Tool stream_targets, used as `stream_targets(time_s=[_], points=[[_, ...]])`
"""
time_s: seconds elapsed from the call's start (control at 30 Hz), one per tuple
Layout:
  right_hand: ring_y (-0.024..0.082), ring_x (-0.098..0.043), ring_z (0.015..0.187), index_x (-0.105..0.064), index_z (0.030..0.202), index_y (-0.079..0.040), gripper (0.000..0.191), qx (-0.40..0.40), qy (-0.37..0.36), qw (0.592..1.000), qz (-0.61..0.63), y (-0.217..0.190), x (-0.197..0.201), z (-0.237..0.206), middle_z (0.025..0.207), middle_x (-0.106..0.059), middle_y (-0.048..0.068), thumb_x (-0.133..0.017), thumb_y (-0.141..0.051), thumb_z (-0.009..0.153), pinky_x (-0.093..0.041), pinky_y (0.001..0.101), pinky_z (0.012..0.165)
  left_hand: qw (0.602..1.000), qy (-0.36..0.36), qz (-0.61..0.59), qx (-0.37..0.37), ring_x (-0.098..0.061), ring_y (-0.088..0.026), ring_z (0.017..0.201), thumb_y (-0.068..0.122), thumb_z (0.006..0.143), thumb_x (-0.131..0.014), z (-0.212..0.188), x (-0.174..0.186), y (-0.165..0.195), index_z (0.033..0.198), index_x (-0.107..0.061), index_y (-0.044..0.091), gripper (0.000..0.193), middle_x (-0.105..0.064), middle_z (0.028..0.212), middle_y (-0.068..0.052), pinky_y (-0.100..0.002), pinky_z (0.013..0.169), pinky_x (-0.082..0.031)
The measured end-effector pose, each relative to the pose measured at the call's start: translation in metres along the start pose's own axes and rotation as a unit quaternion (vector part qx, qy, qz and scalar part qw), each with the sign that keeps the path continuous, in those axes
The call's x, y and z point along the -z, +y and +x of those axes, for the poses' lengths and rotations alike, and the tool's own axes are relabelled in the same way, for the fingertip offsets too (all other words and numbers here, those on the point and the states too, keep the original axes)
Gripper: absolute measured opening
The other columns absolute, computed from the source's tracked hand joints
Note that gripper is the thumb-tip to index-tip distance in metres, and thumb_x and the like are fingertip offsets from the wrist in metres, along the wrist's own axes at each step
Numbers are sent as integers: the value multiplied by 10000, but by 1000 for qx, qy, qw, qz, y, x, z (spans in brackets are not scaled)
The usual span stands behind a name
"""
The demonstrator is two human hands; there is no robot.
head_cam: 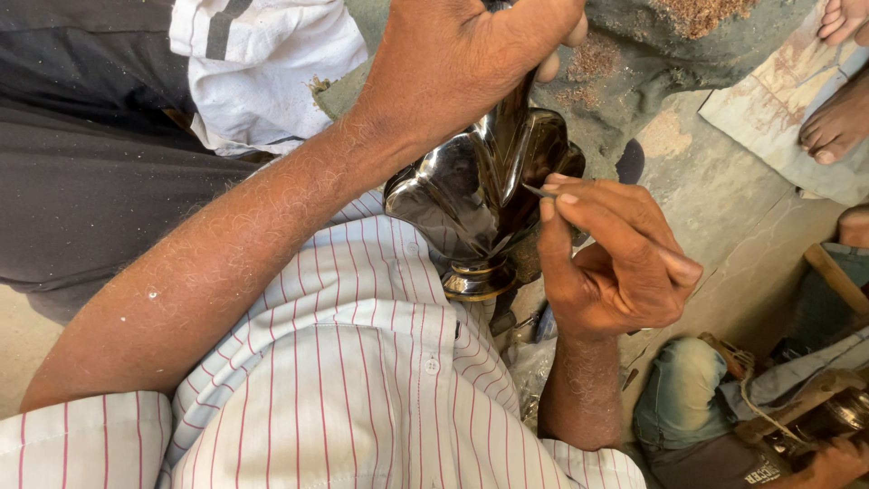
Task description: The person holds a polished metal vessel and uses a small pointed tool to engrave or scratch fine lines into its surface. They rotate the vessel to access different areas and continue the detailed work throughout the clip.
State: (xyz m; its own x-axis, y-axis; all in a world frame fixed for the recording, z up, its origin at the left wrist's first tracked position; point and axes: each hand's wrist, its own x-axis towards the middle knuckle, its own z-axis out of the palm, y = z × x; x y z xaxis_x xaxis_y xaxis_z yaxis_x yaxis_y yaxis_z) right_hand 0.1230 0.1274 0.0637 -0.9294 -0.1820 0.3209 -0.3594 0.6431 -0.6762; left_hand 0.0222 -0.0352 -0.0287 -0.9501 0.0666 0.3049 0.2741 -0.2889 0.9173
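A shiny dark metal vessel (471,195) with fluted, lobed sides and a brass-coloured ring at its base rests against my striped shirt. My left hand (462,54) grips its upper end from above. My right hand (615,258) pinches a thin pointed metal tool (539,191) between thumb and fingers. The tool's tip touches a ridge of the vessel near its middle.
A white cloth (262,63) lies on dark fabric at the upper left. Another person's bare feet (837,118) rest on a mat at the upper right. A second person in jeans (688,398) sits at the lower right, a hand on a metal piece (842,421). Small tools lie below the vessel.
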Motion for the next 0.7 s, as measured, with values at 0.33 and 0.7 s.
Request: stream_targets(time_s=[0.33, 0.7], points=[[267, -760, 940, -668, 1038, -31, 242, 14, 15, 1000, 16, 4, -3, -18, 957, -732, 143, -760, 131, 882, -640, 307, 798, 997, 10, -30, 74, -671, -38, 671, 142, 1104, -558, 2, 0, 10, 920, -701, 50, 250, -703, 766, 9, -207, 578, -517], [88, -729, 834, -653, 1093, -35, 240, -203, 173, 963, 52, -4, -8, -17, 951, -747, 78, -765, 56, 901, -580, 169, 712, 986, -34, -124, 109, -679, -82, 689, 146, 1206, -559, -4, 14, 16, 1116, -614, 2, 179, -729, 913, -66, -214, 612, -554]])
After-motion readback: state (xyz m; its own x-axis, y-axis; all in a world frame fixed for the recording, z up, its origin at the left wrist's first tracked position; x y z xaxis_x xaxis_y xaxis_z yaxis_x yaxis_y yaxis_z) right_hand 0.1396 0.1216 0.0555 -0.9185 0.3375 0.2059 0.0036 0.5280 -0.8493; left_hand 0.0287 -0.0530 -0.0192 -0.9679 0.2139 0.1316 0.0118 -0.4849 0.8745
